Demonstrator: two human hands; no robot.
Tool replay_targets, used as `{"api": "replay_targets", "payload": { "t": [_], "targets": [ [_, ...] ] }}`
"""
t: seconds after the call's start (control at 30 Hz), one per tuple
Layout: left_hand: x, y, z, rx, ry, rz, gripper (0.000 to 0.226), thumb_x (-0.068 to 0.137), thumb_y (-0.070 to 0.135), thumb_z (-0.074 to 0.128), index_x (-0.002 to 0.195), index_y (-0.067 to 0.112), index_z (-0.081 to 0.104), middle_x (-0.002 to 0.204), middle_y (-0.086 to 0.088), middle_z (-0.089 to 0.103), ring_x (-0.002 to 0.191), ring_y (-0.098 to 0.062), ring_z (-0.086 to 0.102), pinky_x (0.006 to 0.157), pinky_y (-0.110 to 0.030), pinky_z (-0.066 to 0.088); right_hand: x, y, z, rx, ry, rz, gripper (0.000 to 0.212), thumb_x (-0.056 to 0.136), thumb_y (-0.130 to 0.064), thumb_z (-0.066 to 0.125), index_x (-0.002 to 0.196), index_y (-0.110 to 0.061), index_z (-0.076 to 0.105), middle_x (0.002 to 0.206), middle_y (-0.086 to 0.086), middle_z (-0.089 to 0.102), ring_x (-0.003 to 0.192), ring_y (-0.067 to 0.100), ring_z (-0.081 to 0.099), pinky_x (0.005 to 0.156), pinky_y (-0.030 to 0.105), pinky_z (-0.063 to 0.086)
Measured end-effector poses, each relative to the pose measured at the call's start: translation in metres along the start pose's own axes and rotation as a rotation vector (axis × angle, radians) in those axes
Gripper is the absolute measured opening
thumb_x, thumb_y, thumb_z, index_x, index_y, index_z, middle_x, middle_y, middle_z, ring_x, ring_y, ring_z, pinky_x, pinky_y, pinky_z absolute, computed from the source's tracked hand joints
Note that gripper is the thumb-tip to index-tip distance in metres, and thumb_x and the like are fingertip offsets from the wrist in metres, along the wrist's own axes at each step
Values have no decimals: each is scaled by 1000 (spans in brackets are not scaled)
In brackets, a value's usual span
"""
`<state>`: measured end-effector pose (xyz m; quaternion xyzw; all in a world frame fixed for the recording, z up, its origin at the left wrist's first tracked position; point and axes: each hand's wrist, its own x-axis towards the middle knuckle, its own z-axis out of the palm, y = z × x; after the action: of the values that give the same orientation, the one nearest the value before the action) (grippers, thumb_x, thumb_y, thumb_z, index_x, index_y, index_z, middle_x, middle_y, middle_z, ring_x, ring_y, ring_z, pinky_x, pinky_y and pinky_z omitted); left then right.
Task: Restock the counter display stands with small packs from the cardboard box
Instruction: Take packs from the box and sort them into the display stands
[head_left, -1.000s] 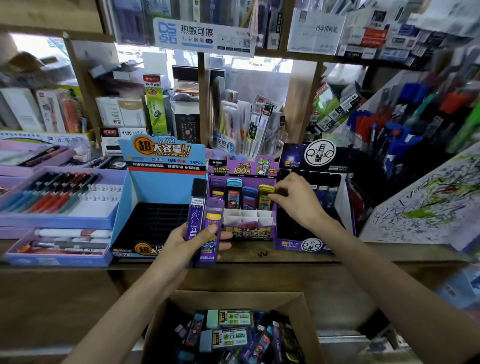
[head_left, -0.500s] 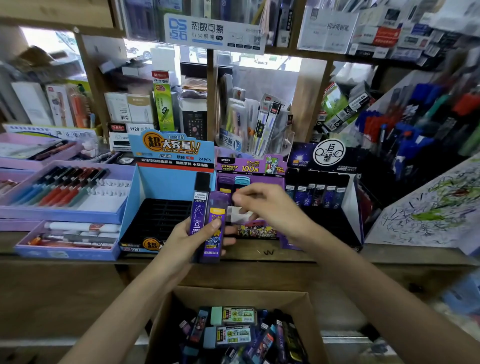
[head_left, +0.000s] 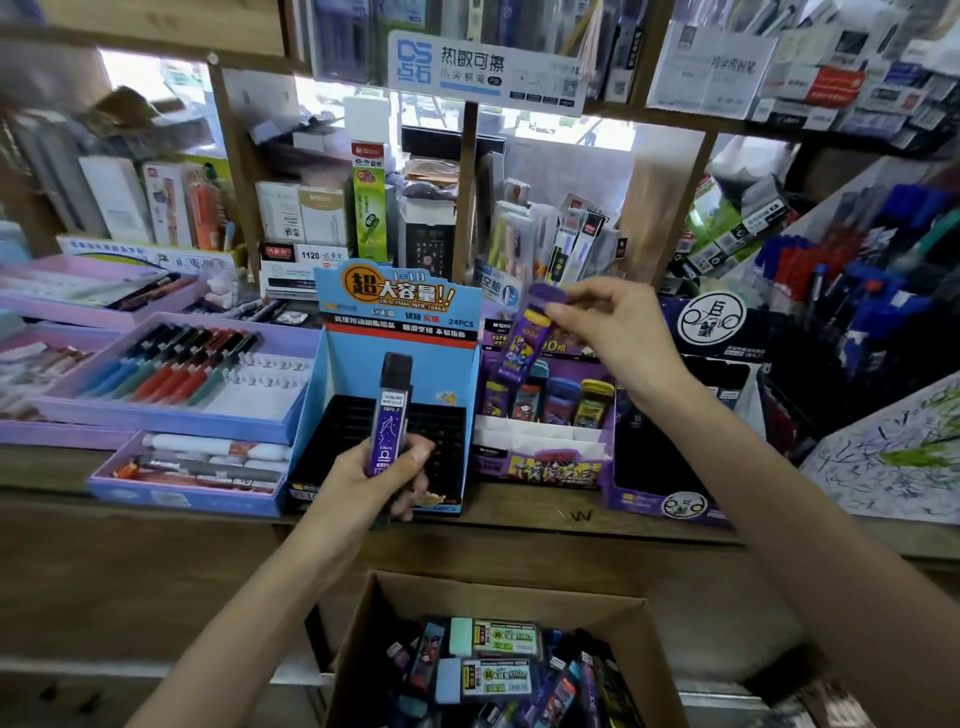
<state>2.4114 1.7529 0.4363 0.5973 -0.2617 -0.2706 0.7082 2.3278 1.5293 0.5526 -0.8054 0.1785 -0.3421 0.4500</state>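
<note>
My left hand (head_left: 371, 480) grips a dark purple pack (head_left: 390, 413) upright in front of the blue display stand (head_left: 397, 332), whose black slotted tray shows no packs. My right hand (head_left: 610, 338) pinches a purple pack with a yellow band (head_left: 527, 338) by its top, tilted, above the purple display stand (head_left: 540, 457). That stand holds a back row of several colourful packs; its white front dividers are bare. The cardboard box (head_left: 519, 597) sits below the counter, full of several mixed packs.
A black and purple stand (head_left: 670, 499) sits right of the purple one. Lilac pen trays (head_left: 171, 415) fill the counter's left side. A scribbled test sheet (head_left: 893, 457) leans at the right. Shelves of stationery rise behind.
My right hand took the purple and yellow pack from my left hand and lifted it up and right over the purple stand. My left hand now holds only the dark pack.
</note>
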Motion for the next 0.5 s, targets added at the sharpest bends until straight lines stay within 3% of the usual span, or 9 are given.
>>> {"api": "replay_targets", "payload": {
  "t": [0.1,0.23,0.37,0.5],
  "targets": [
    [-1,-5,-6,7,-4,-5,38,72,34,67,96,6,61,54,1,42,42,-8,35,42,-20,38,8,11,13,-111,14,-27,9,80,-11,72,81,-19,68,68,-6,61,57,2,52,64,20,46],
    [-2,-10,-8,-57,-40,-23,55,68,47,66,105,7,60,54,3,39,42,-8,33,40,-19,33,5,29,29,-187,-36,-2,18,80,-11,72,98,-8,71,80,0,67,68,5,60,75,20,51],
    [0,-12,-9,-216,-81,-54,45,76,44,60,105,9,57,54,0,42,38,-9,32,37,-19,31,4,35,35,-208,-59,13,18,82,-11,70,100,-8,70,89,9,69,82,22,65,82,32,53],
    [-3,-13,-10,-208,-120,-21,29,82,40,58,101,19,57,58,-2,44,42,-10,33,41,-20,31,2,33,36,-261,-13,-72,21,82,-14,70,103,-8,70,86,1,67,81,18,64,83,32,53]
  ]
}}
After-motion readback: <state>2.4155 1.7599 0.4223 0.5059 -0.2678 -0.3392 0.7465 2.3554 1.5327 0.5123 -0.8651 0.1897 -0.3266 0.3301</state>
